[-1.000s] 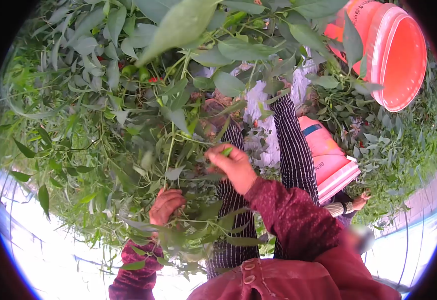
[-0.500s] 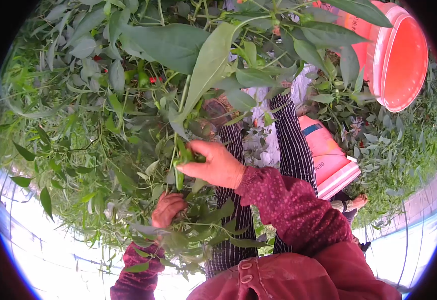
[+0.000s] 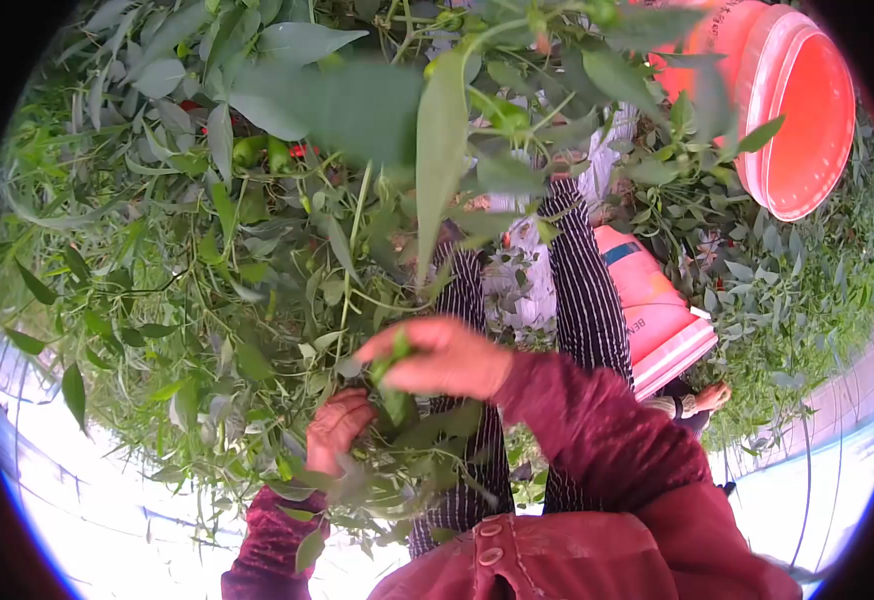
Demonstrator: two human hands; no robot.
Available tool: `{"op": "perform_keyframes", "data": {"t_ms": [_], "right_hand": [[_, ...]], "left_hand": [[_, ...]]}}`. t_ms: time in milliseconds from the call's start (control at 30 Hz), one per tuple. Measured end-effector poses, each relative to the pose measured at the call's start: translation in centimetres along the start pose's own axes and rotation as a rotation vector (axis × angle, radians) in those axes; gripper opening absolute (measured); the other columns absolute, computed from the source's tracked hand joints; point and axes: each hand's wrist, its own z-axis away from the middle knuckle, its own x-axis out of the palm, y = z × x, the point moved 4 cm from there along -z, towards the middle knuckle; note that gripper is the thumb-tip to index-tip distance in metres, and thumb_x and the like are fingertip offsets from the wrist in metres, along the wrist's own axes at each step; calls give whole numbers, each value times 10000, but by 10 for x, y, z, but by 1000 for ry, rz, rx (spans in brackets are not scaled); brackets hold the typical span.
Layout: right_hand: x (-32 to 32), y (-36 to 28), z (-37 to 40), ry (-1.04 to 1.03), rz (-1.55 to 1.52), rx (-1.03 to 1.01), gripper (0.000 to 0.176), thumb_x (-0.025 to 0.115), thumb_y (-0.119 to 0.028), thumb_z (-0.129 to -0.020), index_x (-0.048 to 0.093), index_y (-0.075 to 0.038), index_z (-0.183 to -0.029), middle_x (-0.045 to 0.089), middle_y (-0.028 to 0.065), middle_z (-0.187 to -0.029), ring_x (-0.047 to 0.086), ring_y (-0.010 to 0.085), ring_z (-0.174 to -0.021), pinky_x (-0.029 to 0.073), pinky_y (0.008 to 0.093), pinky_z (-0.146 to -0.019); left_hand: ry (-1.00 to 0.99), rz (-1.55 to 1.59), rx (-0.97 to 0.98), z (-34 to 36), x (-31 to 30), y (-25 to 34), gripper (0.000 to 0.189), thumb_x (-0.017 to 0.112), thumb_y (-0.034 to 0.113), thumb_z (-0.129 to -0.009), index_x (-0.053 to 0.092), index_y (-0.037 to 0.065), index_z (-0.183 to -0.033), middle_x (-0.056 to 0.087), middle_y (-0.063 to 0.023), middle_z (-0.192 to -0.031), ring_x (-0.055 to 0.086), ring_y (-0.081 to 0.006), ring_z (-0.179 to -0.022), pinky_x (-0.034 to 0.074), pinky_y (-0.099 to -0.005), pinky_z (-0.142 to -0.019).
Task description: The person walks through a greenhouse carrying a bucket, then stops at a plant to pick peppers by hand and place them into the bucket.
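Right hand is grasping one green pepper between thumb and fingers; the hand is blurred, so how firmly it presses I cannot tell. This pepper is just above and to the right of the left hand, whose fingers are curled among the leaves; whether they grip something, the picture does not show. Compared with half a second ago, the right hand has come lower, and the pepper no longer lies across the thin green stem, while the left hand has stayed almost in place. For the work, I judge that the pepper may be already free of the plant, but its stalk is hidden. Counting outward: two hands, two legs in striped trousers, at least two green peppers on the plant, with one red pepper near them, and two pink buckets at the right side.
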Motion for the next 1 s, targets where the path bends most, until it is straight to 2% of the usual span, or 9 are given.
{"op": "perform_keyframes", "data": {"t_ms": [33, 200, 333, 400, 500, 533, 700, 800, 1000], "right_hand": [[-24, -7, 4, 41, -24, 116, 284, 619, -168, -786, 596, -95, -1060, 586, -26, -730, 496, 46, -563, 431, 189, -509], [-112, -25, -17, 324, -53, 34, 348, 663, -229, -767, 547, -84, -1062, 585, 88, -960, 623, 193, -663, 474, 230, -460], [-136, -20, -79, 307, 557, 72, 508, 683, -225, -709, 514, -68, -1162, 586, 131, -1049, 630, 222, -798, 524, 346, -645], [-103, -46, -79, 277, 1572, -245, 557, 692, -291, -674, 519, -92, -1164, 591, 116, -1063, 596, 266, -918, 489, 359, -803], [-123, -13, -123, 102, 1611, -93, 521, 626, -357, -720, 522, -134, -1179, 583, 91, -1096, 551, 316, -988, 428, 375, -897], [-108, -24, -128, -6, 1574, 381, 550, 584, -373, -763, 468, -117, -1236, 577, 124, -1101, 562, 321, -950, 428, 396, -896], [-37, -63, -215, 1, 1338, 381, 522, 572, -362, -779, 471, -104, -1222, 583, 122, -1064, 569, 299, -902, 441, 380, -847], [-127, 12, -69, 15, 1162, 384, 502, 564, -354, -791, 472, -95, -1211, 587, 121, -1036, 574, 283, -866, 450, 367, -810], [-156, -2, -133, 38, 797, 363, 463, 547, -338, -815, 476, -76, -1189, 596, 118, -980, 584, 250, -795, 468, 343, -737]], "left_hand": [[-122, -463, 513, 4, 2, 12, 220, 591, 50, -694, 602, 22, -913, 586, -107, -893, 581, -278, -891, 465, -359, -806], [-78, -389, 413, 3, -7, 15, 271, 613, 45, -605, 625, 15, -875, 602, -118, -872, 577, -294, -936, 447, -382, -836], [-70, -420, 371, 8, -6, 3, 254, 611, 39, -603, 631, 16, -855, 603, -116, -868, 575, -294, -936, 449, -376, -831], [-95, -416, 343, 11, -4, -4, 251, 612, 28, -598, 635, 13, -847, 603, -123, -871, 572, -296, -945, 459, -372, -821], [-115, -380, 322, 16, 1, -14, 261, 614, 15, -596, 635, 10, -856, 602, -127, -876, 568, -297, -953, 466, -369, -815], [-148, -431, 333, 17, 3, -14, 268, 621, 7, -594, 630, 4, -862, 601, -132, -888, 567, -301, -954, 469, -375, -811], [-120, -398, 344, 13, 9, 9, 306, 633, 15, -583, 621, 0, -889, 593, -148, -908, 566, -322, -948, 467, -384, -818], [-132, -404, 359, 13, 14, 14, 328, 643, 40, -585, 616, 0, -909, 589, -149, -914, 564, -326, -948, 465, -387, -814], [-223, -435, 375, 19, 29, 1, 351, 647, 91, -600, 602, 19, -941, 580, -145, -974, 543, -317, -1005, 389, -435, -890]]}}
